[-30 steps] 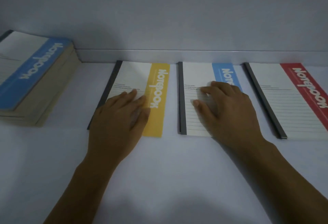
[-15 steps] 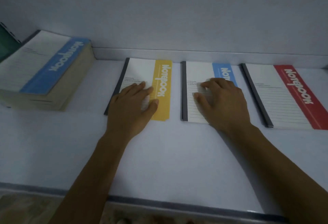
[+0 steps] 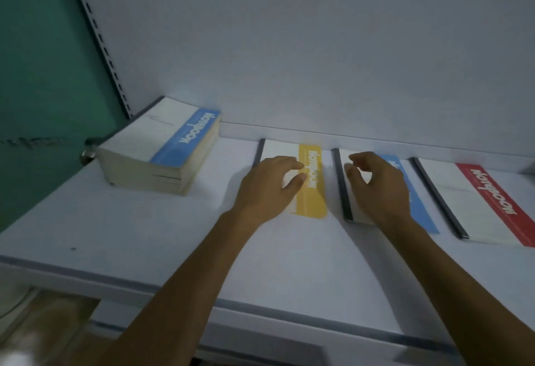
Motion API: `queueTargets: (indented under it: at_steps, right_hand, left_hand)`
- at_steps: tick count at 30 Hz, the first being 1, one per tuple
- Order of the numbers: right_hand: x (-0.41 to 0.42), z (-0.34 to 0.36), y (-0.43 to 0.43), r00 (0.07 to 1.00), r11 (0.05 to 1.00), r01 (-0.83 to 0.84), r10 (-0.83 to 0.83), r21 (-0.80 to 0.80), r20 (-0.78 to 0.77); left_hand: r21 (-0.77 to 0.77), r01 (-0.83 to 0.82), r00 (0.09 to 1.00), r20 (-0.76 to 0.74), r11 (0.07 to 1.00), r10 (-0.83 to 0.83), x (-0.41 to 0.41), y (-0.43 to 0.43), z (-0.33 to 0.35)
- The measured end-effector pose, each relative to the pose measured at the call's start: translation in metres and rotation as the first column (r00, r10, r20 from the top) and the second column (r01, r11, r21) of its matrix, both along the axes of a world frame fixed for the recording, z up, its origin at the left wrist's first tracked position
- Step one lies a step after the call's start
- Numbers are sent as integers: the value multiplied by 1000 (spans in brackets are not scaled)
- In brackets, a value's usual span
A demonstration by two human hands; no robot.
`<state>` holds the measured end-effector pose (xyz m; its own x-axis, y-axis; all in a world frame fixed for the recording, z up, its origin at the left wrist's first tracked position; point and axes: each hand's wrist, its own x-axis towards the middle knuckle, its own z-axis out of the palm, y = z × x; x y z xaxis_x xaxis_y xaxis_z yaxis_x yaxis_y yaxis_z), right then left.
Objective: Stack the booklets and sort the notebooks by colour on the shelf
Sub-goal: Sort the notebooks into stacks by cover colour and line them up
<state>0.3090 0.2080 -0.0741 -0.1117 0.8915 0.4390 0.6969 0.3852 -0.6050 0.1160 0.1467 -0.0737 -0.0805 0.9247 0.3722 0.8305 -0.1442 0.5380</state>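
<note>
1. Nearest: the grey-trimmed front lip of the shelf (image 3: 144, 235) runs across the low frame. Two bare forearms reach in over it.
2. Left grip (image 3: 269, 186): lies over the white part of the yellow notebook (image 3: 311, 189). The fingers are nearly straight and loose, and the thumb points toward the yellow band. Released, grasping nothing. Cannot tell whether the palm touches the cover.
3. Right grip (image 3: 379, 189): sits over the blue notebook (image 3: 418, 209). The fingers are loosely arched with their tips toward the dark spine, and the thumb is just beside them. Nothing is pinched or wrapped, so it is released.
4. Notebooks: three lie flat on the shelf in a row, covers up, dark spines to the left. Left to right they run yellow, blue, then the red notebook (image 3: 492, 200). Narrow gaps separate them and none overlaps another.
5. Booklet stack (image 3: 162, 157): sits at the shelf's left end, well apart from the yellow notebook and turned at an angle to the row. The top cover has a blue band and is slightly bowed.
6. Farthest: the pale back panel (image 3: 318, 47), with a slotted upright (image 3: 95, 32) along its left edge and a green wall (image 3: 34, 76) beyond that.
</note>
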Motion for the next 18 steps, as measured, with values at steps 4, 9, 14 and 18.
queueTargets:
  at_steps: [4, 9, 14, 18]
  right_hand:
    - [-74, 11, -26, 984, 997, -75, 79, 31, -160]
    - [-162, 23, -49, 894, 988, -149, 116, -42, -434]
    - [-221, 13, -75, 768, 908, -255, -19, -332, -640]
    - [-236, 12, -95, 732, 814, -295, -144, -500, -666]
  left_hand:
    - [93, -9, 996, -88, 996, 17, -38, -12, 36]
    - [201, -144, 907, -365, 969, 211, -131, -36, 77]
    - [-147, -225, 851, -511, 963, 121, -194, -63, 66]
    - [-114, -58, 898, -439, 992, 2, -183, -85, 59]
